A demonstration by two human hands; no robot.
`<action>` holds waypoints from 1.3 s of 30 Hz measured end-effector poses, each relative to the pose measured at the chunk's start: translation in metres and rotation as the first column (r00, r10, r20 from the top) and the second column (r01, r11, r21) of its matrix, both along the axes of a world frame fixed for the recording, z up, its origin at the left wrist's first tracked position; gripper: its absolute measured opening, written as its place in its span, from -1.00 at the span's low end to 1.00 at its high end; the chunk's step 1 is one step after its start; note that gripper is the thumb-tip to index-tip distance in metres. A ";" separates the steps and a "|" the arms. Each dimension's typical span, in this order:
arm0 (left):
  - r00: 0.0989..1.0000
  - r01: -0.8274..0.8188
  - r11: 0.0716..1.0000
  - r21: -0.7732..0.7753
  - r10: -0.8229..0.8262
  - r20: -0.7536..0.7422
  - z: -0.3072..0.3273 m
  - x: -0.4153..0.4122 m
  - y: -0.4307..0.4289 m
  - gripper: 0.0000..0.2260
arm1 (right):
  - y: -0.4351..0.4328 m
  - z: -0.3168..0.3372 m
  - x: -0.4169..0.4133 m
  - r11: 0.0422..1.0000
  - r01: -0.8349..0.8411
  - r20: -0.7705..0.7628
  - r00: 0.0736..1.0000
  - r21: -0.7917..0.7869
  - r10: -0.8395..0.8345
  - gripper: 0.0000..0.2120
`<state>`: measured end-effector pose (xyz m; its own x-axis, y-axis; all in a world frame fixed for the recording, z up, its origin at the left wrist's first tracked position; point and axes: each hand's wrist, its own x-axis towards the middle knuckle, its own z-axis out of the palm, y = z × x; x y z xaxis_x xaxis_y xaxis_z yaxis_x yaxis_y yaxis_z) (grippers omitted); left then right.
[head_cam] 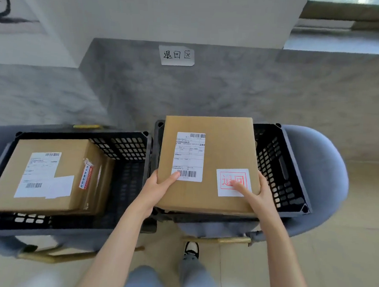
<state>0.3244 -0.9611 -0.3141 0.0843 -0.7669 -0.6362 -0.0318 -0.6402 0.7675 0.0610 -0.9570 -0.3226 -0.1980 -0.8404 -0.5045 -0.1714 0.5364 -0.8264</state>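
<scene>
A flat cardboard box (pixel 226 146) with a white shipping label and a white sticker stamped in red sits over the right black crate (pixel 278 167). My left hand (pixel 156 188) holds its near left corner, thumb lying on the label. My right hand (pixel 257 190) grips the near right corner, thumb across the red-stamped sticker. A second cardboard box (pixel 71 157) with labels lies inside the left black crate (pixel 127 152).
Both crates stand on grey-blue upholstered chairs (pixel 321 166) with gold legs. A grey wall behind carries a handwritten paper sign (pixel 176 55). My legs and a shoe (pixel 191 248) are on the tiled floor below. A window sill is at the far right.
</scene>
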 end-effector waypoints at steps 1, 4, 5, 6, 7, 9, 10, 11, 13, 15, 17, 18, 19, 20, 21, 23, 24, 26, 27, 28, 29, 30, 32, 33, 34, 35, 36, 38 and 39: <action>1.000 -0.004 1.000 0.015 0.004 0.002 -0.006 -0.001 -0.005 -0.42 | -0.008 -0.008 -0.002 1.000 -0.006 0.003 1.000 0.020 0.006 -0.02; 0.999 -0.038 0.998 0.057 0.037 0.016 -0.022 -0.004 -0.020 -0.44 | -0.028 -0.030 -0.004 0.997 -0.030 -0.010 0.999 0.065 0.031 0.00; 0.999 -0.049 0.996 0.070 0.048 0.021 -0.027 -0.005 -0.025 -0.44 | -0.033 -0.039 -0.004 0.997 -0.043 -0.013 0.999 0.065 0.044 -0.01; 0.998 -0.057 0.995 0.080 0.054 0.032 -0.031 -0.007 -0.030 -0.46 | -0.038 -0.047 -0.004 0.996 -0.052 -0.015 0.998 0.066 0.054 -0.03; 0.997 -0.062 0.994 0.087 0.058 0.048 -0.035 -0.008 -0.034 -0.47 | -0.043 -0.054 -0.004 0.996 -0.057 -0.018 0.998 0.068 0.058 -0.04; 0.995 -0.072 0.992 0.103 0.065 0.072 -0.042 -0.010 -0.042 -0.48 | -0.053 -0.067 -0.004 0.994 -0.071 -0.015 0.997 0.077 0.073 -0.07; 0.995 -0.075 0.991 0.109 0.067 0.076 -0.046 -0.010 -0.045 -0.47 | -0.057 -0.072 -0.004 0.993 -0.084 -0.012 0.996 0.084 0.086 -0.08; 0.995 -0.080 0.990 0.113 0.072 0.073 -0.051 -0.010 -0.048 -0.46 | -0.060 -0.078 -0.004 0.992 -0.097 -0.007 0.995 0.085 0.098 -0.10; 0.994 -0.093 0.988 0.120 0.084 0.077 -0.060 -0.009 -0.053 -0.41 | -0.066 -0.089 -0.004 0.988 -0.118 0.006 0.993 0.096 0.118 -0.10; 0.992 -0.098 0.986 0.135 0.087 0.087 -0.068 -0.007 -0.056 -0.34 | -0.070 -0.100 -0.003 0.984 -0.138 0.019 0.990 0.115 0.137 -0.05; 0.991 -0.101 0.984 0.147 0.086 0.104 -0.074 -0.006 -0.058 -0.32 | -0.072 -0.110 -0.001 0.978 -0.161 0.037 0.987 0.134 0.157 -0.02; 0.990 -0.102 0.983 0.152 0.085 0.114 -0.078 -0.005 -0.057 -0.32 | -0.072 -0.113 0.000 0.975 -0.172 0.049 0.985 0.141 0.167 -0.02; 0.989 -0.100 0.982 0.159 0.081 0.122 -0.080 -0.004 -0.057 -0.34 | -0.073 -0.116 0.001 0.973 -0.180 0.061 0.983 0.143 0.173 -0.02; 0.989 -0.093 0.982 0.165 0.071 0.130 -0.081 -0.005 -0.057 -0.36 | -0.074 -0.118 0.002 0.972 -0.187 0.073 0.981 0.144 0.178 -0.02; 0.989 -0.087 0.981 0.173 0.064 0.136 -0.085 -0.004 -0.057 -0.36 | -0.075 -0.120 0.003 0.971 -0.190 0.087 0.980 0.142 0.179 -0.02; 0.987 -0.078 0.979 0.189 0.049 0.152 -0.089 -0.005 -0.059 -0.32 | -0.078 -0.123 0.005 0.973 -0.185 0.115 0.979 0.139 0.170 -0.05; 0.986 -0.073 0.979 0.191 0.042 0.160 -0.092 -0.005 -0.061 -0.32 | -0.079 -0.124 0.006 0.974 -0.183 0.131 0.977 0.136 0.165 -0.09; 0.981 -0.081 0.979 0.187 0.045 0.187 -0.096 -0.008 -0.065 -0.32 | -0.082 -0.126 0.007 0.971 -0.194 0.152 0.973 0.140 0.173 -0.08; 0.977 -0.093 0.978 0.188 0.053 0.206 -0.097 -0.010 -0.066 -0.33 | -0.084 -0.128 0.007 0.968 -0.204 0.150 0.972 0.147 0.182 -0.04; 0.971 -0.103 0.978 0.179 0.060 0.232 -0.099 -0.012 -0.067 -0.34 | -0.085 -0.130 0.008 0.964 -0.211 0.145 0.971 0.160 0.188 0.00; 0.963 -0.114 0.979 0.171 0.067 0.260 -0.099 -0.014 -0.068 -0.35 | -0.087 -0.131 0.008 0.963 -0.211 0.145 0.972 0.169 0.187 0.04; 0.952 -0.125 0.980 0.156 0.074 0.298 -0.099 -0.017 -0.069 -0.37 | -0.087 -0.132 0.008 0.963 -0.205 0.147 0.973 0.176 0.180 0.07; 0.912 -0.145 0.980 0.135 0.079 0.403 -0.099 -0.023 -0.070 -0.38 | -0.089 -0.133 0.010 0.963 -0.196 0.154 0.974 0.183 0.169 0.10; 0.886 -0.150 0.980 0.128 0.075 0.458 -0.098 -0.026 -0.071 -0.38 | -0.088 -0.133 0.010 0.963 -0.195 0.154 0.974 0.184 0.168 0.11; 0.858 -0.148 0.982 0.115 0.070 0.510 -0.096 -0.030 -0.072 -0.38 | -0.087 -0.133 0.011 0.963 -0.196 0.156 0.973 0.186 0.168 0.12; 0.830 -0.146 0.984 0.106 0.063 0.554 -0.093 -0.033 -0.073 -0.38 | -0.086 -0.134 0.012 0.962 -0.195 0.160 0.973 0.191 0.166 0.12; 0.805 -0.146 0.984 0.099 0.060 0.590 -0.091 -0.036 -0.073 -0.39 | -0.085 -0.134 0.013 0.962 -0.192 0.164 0.973 0.193 0.161 0.12; 0.772 -0.136 0.987 0.087 0.050 0.634 -0.087 -0.039 -0.074 -0.40 | -0.084 -0.135 0.014 0.962 -0.182 0.177 0.973 0.202 0.147 0.14; 0.762 -0.123 0.989 0.085 0.039 0.646 -0.086 -0.039 -0.075 -0.41 | -0.083 -0.135 0.015 0.963 -0.180 0.183 0.973 0.202 0.144 0.14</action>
